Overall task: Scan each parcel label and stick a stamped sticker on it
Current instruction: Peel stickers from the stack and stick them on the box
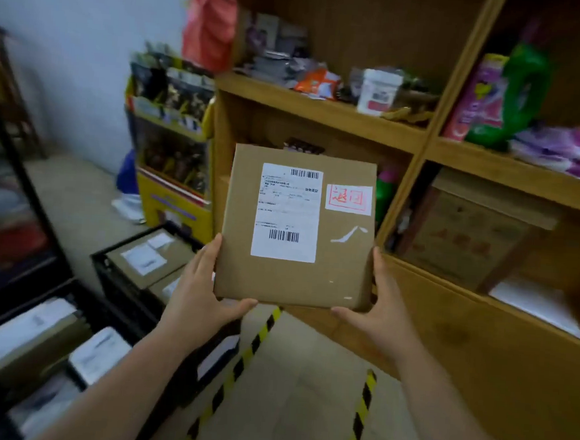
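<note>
**While the stickered parcel is held up in both hands, it is ready to be set down with the finished ones**

Because the cardboard parcel (296,227) already carries both its white shipping label (286,212) and a red-stamped sticker (348,199), this parcel's share of the task is judged complete, and putting it away is judged to be the step in hand. At far left, black crates (116,278) of labelled boxes are seen on the floor; whether those are finished or waiting cannot be told.

The left hand (201,291) is clamped on the parcel's lower left corner, thumb lying across the front and fingers tucked behind. The parcel is held upright in the air, face to the camera, in front of a wooden shelf unit (421,143). The right hand (380,303) is wrapped round the lower right corner in the same manner, so the hands are kept apart by the parcel's width.

For a clean finish, the grip is best kept at the corners, so that neither thumb is dragged over the sticker's edge. The face should be kept upward when the parcel is laid down, so that label and stamp remain checkable.

On the label, two barcodes are printed, one at top right and one near the bottom; the small lines between are too blurred to be read. The stamp's two red characters in a red frame appear to read 退回.
</note>
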Demonstrator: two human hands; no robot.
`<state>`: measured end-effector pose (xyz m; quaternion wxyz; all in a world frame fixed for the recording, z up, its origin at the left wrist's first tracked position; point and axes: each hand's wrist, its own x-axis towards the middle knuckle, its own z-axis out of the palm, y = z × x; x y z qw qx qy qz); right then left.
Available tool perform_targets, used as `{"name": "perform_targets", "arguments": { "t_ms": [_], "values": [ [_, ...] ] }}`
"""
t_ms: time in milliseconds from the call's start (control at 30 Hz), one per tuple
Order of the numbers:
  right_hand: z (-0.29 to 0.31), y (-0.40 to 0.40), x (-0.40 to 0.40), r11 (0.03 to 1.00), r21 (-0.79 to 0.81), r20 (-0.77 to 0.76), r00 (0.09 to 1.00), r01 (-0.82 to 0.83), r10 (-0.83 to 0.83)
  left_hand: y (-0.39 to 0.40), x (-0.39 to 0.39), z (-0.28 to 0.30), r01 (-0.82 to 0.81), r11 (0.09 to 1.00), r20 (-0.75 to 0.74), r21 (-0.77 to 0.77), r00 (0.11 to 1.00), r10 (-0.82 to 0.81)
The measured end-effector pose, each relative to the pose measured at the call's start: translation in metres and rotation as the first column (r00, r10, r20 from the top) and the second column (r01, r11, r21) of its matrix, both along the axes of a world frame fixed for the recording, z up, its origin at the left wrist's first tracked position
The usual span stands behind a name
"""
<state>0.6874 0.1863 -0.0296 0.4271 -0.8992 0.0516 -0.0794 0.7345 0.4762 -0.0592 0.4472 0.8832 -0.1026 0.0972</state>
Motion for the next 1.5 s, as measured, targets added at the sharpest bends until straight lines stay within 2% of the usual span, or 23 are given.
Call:
{"name": "perform_targets", "arguments": {
  "t_ms": [200, 400, 633, 900, 1133, 1200, 1500],
  "values": [
    [-0.050, 0.063, 0.156, 0.937, 0.062, -0.112, 0.931, -0.343, 0.348, 0.067, 0.061, -0.051, -0.275, 0.961, -0.126, -0.002, 0.954, 0.273],
    [-0.091, 0.101, 0.284, 0.833, 0.097, -0.227, 0.803, -0.545, 0.552, 0.083, 0.118, -0.089, -0.476, 0.879, -0.239, -0.014, 0.856, 0.459],
    [-0.154, 0.152, 0.389, 0.777, 0.089, -0.385, 0.698, -0.623, 0.604, 0.105, 0.184, -0.141, -0.613, 0.787, -0.323, 0.065, 0.733, 0.598],
    [-0.236, 0.217, 0.498, 0.732, 0.038, -0.527, 0.609, -0.680, 0.593, 0.148, 0.275, -0.230, -0.679, 0.730, -0.489, 0.080, 0.612, 0.622],
    [-0.308, 0.260, 0.575, 0.710, 0.061, -0.578, 0.555, -0.702, 0.598, 0.179, 0.343, -0.298, -0.735, 0.673, -0.615, 0.085, 0.493, 0.616],
    [-0.328, 0.268, 0.594, 0.692, 0.068, -0.593, 0.528, -0.719, 0.608, 0.184, 0.359, -0.314, -0.735, 0.675, -0.642, 0.069, 0.485, 0.594],
    [-0.373, 0.303, 0.657, 0.630, 0.043, -0.542, 0.512, -0.775, 0.667, 0.207, 0.406, -0.356, -0.776, 0.620, -0.614, 0.113, 0.436, 0.658]
  ]
}}
